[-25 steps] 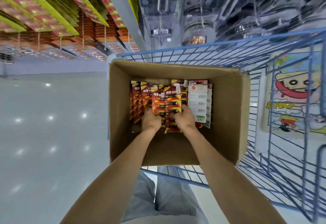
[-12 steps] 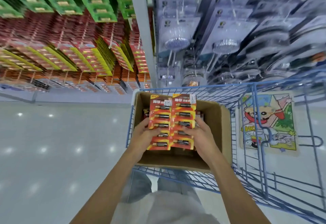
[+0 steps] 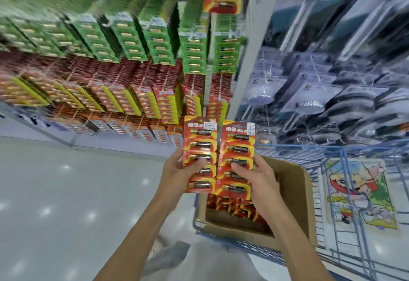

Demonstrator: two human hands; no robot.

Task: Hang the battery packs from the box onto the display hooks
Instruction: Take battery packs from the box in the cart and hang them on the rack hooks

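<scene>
**Battery packs lifted from box, not yet hung**

Battery packs are in both of your hands, raised clear of the box and held in front of the display. Your left hand (image 3: 177, 170) is closed around the left stack of packs (image 3: 200, 154), thumb across the front. Your right hand (image 3: 257, 180) is closed around the right stack of packs (image 3: 238, 156) in the same way. The two stacks sit side by side, edges touching or nearly so.

Progress, judged from this view: the pick-up step is complete; the hanging step has not begun. Neither stack is on a hook. More red packs remain in the box (image 3: 290, 183), which rests in the blue wire cart (image 3: 340, 154) at your lower right, so several further cycles appear to be needed. The display hooks themselves are hidden behind the stock already hanging there; the red-and-yellow display packs (image 3: 163, 103) look closest in colour to the ones you hold, with green display packs (image 3: 155, 43) above.

Markings: each held pack is red and yellow, with large characters at the top that are too blurred to read. A white price sticker sits at the upper right of each front pack; its digits cannot be read reliably. No brand name is legible.
</scene>
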